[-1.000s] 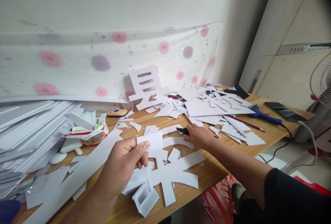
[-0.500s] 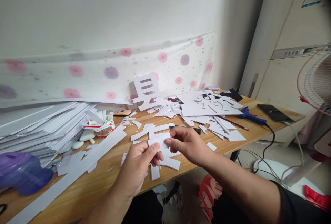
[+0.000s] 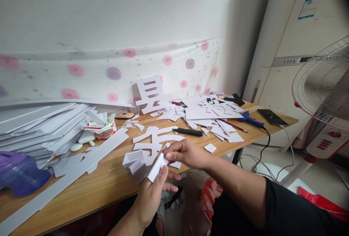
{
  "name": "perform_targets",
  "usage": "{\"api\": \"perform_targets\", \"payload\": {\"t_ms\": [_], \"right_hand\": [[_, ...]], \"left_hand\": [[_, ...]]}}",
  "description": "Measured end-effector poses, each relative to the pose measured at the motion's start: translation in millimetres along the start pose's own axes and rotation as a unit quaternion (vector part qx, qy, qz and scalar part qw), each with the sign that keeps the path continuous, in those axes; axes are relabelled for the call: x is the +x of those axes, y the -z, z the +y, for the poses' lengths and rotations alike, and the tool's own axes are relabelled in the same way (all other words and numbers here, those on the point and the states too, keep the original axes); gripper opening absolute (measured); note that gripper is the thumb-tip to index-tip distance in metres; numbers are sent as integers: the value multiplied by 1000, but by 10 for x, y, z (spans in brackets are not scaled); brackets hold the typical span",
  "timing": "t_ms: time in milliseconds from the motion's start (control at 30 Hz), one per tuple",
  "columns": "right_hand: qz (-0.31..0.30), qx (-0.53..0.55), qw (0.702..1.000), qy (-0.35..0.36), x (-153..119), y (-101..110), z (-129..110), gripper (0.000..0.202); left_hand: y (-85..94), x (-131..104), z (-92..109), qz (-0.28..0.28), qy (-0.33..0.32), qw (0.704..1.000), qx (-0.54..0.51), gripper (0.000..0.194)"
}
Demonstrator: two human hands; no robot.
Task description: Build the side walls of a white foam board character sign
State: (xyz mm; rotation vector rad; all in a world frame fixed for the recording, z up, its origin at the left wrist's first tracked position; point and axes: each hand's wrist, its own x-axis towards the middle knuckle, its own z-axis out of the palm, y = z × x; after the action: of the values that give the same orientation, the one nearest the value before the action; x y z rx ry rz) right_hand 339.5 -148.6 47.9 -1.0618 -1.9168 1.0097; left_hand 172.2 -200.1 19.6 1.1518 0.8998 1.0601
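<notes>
My left hand [image 3: 152,194] holds a narrow white board piece [image 3: 157,167], thumb on its face and the other fingers partly spread beneath. At its upper end my right hand [image 3: 188,153] pinches the same piece between thumb and fingertips. Just left of it shows a bent white strip [image 3: 136,164] with upright folds; whether it joins the held piece I cannot tell. Behind my hands a cut-out white character [image 3: 155,139] lies flat on the wooden table [image 3: 109,188], partly hidden by them. A black marker pen [image 3: 188,131] lies at its right.
A stack of white boards [image 3: 40,127], a paper bowl of scraps [image 3: 106,132] and a blue-purple bottle [image 3: 23,174] stand left. Another white cut-out [image 3: 150,92] leans on the wall. A blue glue gun [image 3: 252,119], phone [image 3: 272,117] and fan [image 3: 324,83] are right.
My hands have moved lower and slightly left, and the held piece is now turned to a steep slant. The folded strip has come into view beside it. The view has shifted right.
</notes>
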Motion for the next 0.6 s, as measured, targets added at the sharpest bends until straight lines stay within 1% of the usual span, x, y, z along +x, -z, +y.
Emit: {"api": "perform_targets", "payload": {"t_ms": [33,67,133,167,200,267,333,367,433,533,600], "right_hand": [[13,-40,999,-21,77,106,87,37],[44,-85,994,-49,165,226,193,34],[90,-179,973,-114,347,449,441,30],[97,-221,960,-143,429,531,567,30],[93,-256,948,-166,500,584,683,31],[72,-312,927,-198,600,613,853,32],[53,-347,913,-210,647,583,900,31],[51,-358,908,-209,651,561,870,30],[58,-370,907,-192,611,519,710,27],[55,-356,924,-132,410,419,300,23],[13,-326,942,-84,193,300,14,26]], "left_hand": [[12,5,-16,13,-4,1000,-6,58],[26,14,-21,19,-10,1000,-15,57],[62,38,-12,23,-29,999,-22,54],[84,51,-6,22,-38,999,-17,52],[106,63,-3,20,-45,999,-6,50],[151,84,-12,18,-51,998,29,47],[188,99,-37,17,-53,996,77,47],[204,104,-51,19,-55,993,102,48],[234,113,-72,29,-65,986,151,50],[300,132,-59,45,-104,965,235,46],[362,154,-21,45,-142,936,318,40]]}}
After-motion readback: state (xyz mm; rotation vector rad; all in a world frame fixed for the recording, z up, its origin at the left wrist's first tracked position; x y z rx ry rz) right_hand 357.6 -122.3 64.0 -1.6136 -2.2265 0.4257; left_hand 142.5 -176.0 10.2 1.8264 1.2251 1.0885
